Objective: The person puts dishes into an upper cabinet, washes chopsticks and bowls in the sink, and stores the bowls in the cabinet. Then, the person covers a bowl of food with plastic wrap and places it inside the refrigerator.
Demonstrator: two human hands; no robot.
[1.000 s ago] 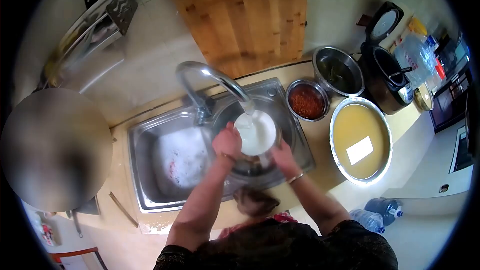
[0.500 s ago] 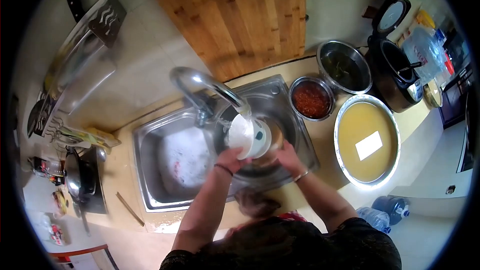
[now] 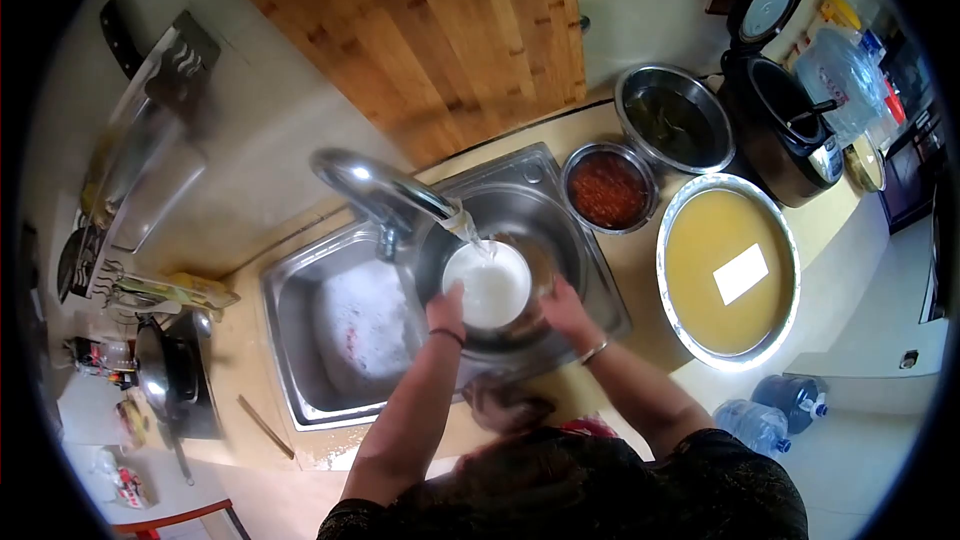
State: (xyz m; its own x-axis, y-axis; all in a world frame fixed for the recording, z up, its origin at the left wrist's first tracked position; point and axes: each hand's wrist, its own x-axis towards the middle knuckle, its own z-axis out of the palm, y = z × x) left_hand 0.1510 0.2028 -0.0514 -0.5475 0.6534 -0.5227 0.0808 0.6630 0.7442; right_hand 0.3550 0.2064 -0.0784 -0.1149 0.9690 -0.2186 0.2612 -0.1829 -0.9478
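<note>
You wore the one camera on your head, where it looked forward and down at the sink from close above. Its wide, round-edged view centred near the sink and took in the wall beyond it and the counter on both sides.

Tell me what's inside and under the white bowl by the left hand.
Water from the faucet streams into the white bowl; nothing else can be made out inside. The bowl covers what lies directly beneath it, though the round basin shows around it.
</note>
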